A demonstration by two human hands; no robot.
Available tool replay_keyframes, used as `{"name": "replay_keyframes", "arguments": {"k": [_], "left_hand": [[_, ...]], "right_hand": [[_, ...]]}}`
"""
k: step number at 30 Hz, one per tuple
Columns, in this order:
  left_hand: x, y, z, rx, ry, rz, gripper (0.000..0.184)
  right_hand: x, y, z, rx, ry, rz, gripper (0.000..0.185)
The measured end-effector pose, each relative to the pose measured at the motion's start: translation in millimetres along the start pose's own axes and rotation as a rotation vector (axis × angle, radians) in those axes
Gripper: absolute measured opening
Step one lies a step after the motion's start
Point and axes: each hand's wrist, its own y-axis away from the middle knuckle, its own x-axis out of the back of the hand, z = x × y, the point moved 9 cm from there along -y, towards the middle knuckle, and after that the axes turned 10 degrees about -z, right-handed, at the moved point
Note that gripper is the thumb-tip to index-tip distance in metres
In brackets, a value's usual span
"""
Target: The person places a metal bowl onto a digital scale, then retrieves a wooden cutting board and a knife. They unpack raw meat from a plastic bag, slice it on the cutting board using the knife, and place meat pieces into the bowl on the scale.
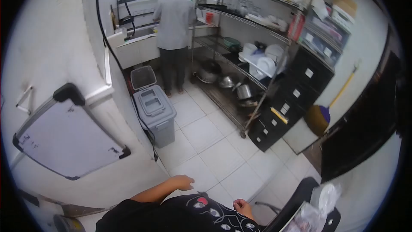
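Note:
My left hand (183, 182) hangs in front of my black shirt (171, 210), above the white tiled floor. Its fingers are loosely bent, a little apart, and nothing shows in them. Close to the shirt's printed front, my right hand (243, 208) has its fingers curled in, with no object visible. To the right of that hand is a black chair (302, 193) with clear plastic bags (319, 202) on or beside it. Beyond my left hand stands a grey lidded bin (159, 114).
A person in a grey shirt (174, 21) stands at the sink counter, back turned. A metal shelf rack (223, 53) holds pots and dishes. Black drawers (296, 92), a broom (319, 118) and a dark door (365, 124) line the right; a whiteboard (71, 137) hangs left. A black cable (116, 56) runs down the wall.

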Motion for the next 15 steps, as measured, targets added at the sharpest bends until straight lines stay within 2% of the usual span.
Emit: {"name": "replay_keyframes", "arguments": {"k": [3,4,7,8,11,12,15], "left_hand": [[71,-46,10,-0.067,0.004,0.062,0.046],[92,-58,17,-0.099,0.014,0.082,0.046],[165,-83,35,-0.088,-0.003,0.178,0.045],[186,-89,43,-0.115,0.031,0.203,0.045],[222,-124,45,-0.265,0.132,0.264,0.043],[230,-137,36,-0.317,0.172,0.283,0.043],[222,-186,-38,-0.087,0.2,0.252,0.044]], "right_hand": [[34,-50,-36,0.101,-0.123,0.016,0.011],[47,-69,-35,0.118,-0.073,0.033,0.009],[83,-112,-35,0.096,0.061,0.104,0.009],[91,-119,-39,0.046,-0.01,0.09,0.009],[108,-162,-35,-0.038,-0.082,-0.009,0.018],[114,-181,-40,-0.023,-0.004,-0.038,0.019],[129,-250,-56,0.019,0.151,-0.078,0.018]]}}
